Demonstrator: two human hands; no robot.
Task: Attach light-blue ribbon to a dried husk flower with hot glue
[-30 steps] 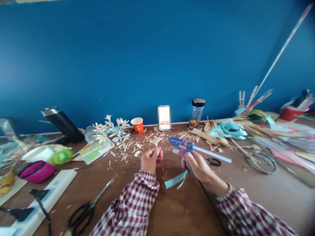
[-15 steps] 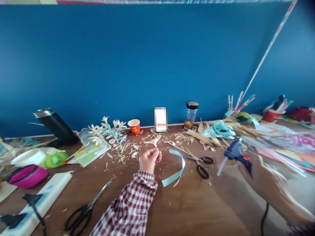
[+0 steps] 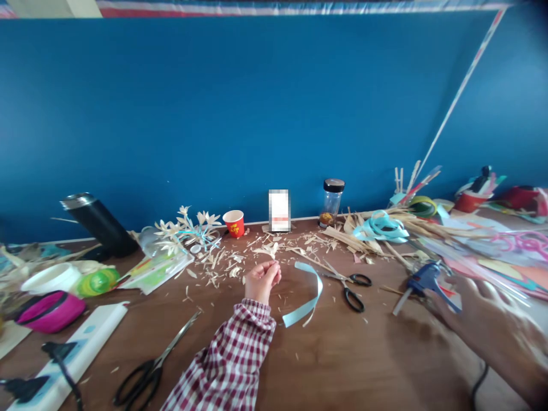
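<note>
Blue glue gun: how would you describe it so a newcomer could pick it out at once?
Below the blue wall, go to the right side of the brown table. There, at the right hand, is the glue gun. Its dark-blue body and jutting pale stick set it apart from the looped turquoise ribbon and dried strips nearby.

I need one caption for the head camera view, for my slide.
Left hand pinching a pale flower, right hand at a blue glue gun, pale scraps on the table.
</note>
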